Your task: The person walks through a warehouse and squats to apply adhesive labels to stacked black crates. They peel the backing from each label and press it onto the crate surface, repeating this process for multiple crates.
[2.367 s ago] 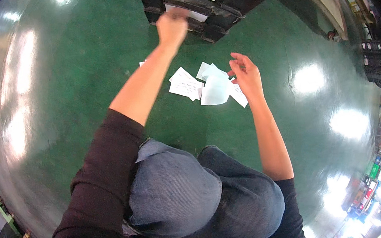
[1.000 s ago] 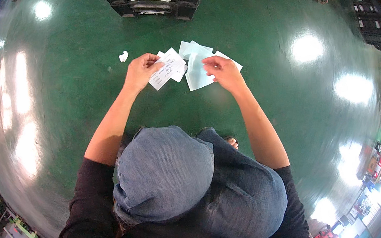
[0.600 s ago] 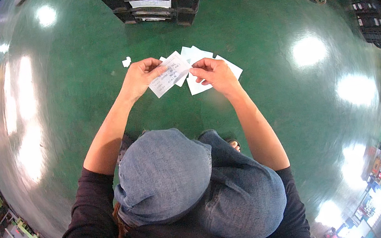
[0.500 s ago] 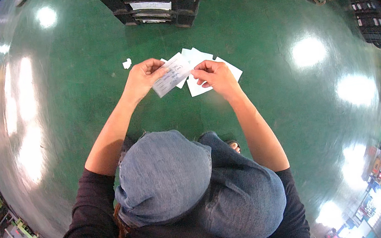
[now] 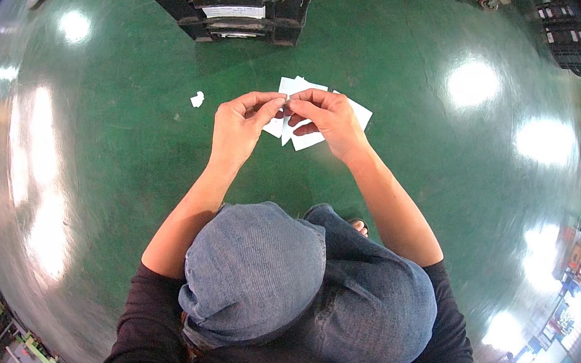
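My left hand [image 5: 242,128] and my right hand [image 5: 330,117] meet fingertip to fingertip above the floor, both in a pinch. Between them is a white paper slip [image 5: 287,98], nearly edge-on and mostly hidden by my fingers. Right below my hands, several white sheets of paper [image 5: 357,109] lie fanned over one another on the green floor. My right hand covers part of them. A small crumpled scrap of white paper [image 5: 198,99] lies on the floor to the left of my left hand.
Ahead stands a stack of black crates [image 5: 240,10] with white labels. A wheeled cart [image 5: 488,1] is at the far right. My denim-covered knees [image 5: 254,273] are bent up below my forearms. Shelves and bins line the right rim.
My left hand has moved right, bringing its fingertips against those of my right hand. The slip, whose written face showed before, has turned almost edge-on between them.
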